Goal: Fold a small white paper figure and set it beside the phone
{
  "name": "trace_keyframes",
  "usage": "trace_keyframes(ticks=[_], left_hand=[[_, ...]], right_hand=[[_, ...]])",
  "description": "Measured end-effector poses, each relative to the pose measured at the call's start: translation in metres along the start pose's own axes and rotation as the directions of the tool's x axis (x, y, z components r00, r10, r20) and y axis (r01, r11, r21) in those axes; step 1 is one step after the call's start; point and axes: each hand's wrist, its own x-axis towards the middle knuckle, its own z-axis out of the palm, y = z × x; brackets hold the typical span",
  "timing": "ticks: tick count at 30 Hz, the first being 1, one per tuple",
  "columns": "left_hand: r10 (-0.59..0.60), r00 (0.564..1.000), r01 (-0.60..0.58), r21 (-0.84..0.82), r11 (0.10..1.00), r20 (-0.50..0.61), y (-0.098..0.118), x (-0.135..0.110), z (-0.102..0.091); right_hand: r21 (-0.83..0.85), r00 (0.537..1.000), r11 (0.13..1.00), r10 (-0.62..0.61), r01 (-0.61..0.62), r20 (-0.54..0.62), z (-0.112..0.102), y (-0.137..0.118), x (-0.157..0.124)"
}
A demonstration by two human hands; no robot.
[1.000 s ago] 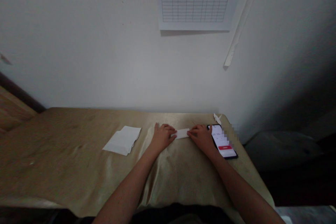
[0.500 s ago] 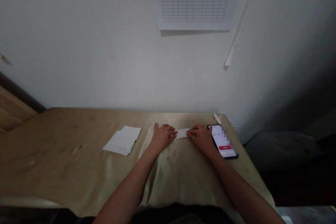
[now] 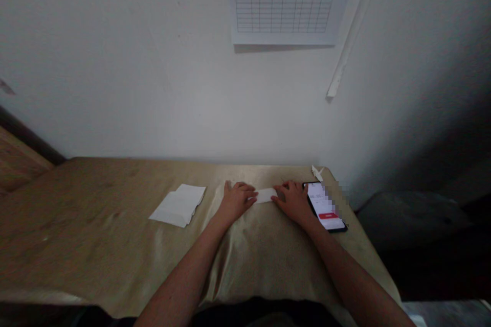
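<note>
A narrow folded strip of white paper (image 3: 265, 195) lies on the cloth-covered table between my hands. My left hand (image 3: 237, 200) has its fingertips on the strip's left end, fingers together and the thumb side low against it. At the right end, my right hand (image 3: 293, 201) pinches the paper between thumb and fingers. Both hands rest close to the tabletop, and the strip's ends are partly hidden under the fingertips. Left of my left hand is a small stack of white paper sheets (image 3: 179, 205), lying flat with uneven edges.
A lit phone (image 3: 326, 214) lies by my right wrist. Behind it is a crumpled white scrap (image 3: 317, 172). The gold tablecloth (image 3: 95, 230) covers the table up to the white wall. A printed grid sheet (image 3: 284, 5) hangs above.
My right hand's thumb and fingers have shifted slightly along the strip's right end, spreading a little. My left hand and the paper stack stay nearly in place.
</note>
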Motion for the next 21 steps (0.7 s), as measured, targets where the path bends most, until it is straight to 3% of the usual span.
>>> trace_keyframes(ticks=[10, 21], left_hand=[[-0.015, 1.000, 0.016, 0.028, 0.999, -0.019, 0.0048, -0.0025, -0.0007], [-0.058, 0.998, 0.059, 0.055, 0.997, -0.015, 0.0027, 0.0009, 0.0035]], right_hand=[[-0.062, 0.999, 0.997, -0.037, 0.036, -0.013, -0.0033, -0.0035, -0.0013], [-0.009, 0.993, 0.993, -0.115, 0.115, 0.002, -0.0029, -0.0022, -0.0012]])
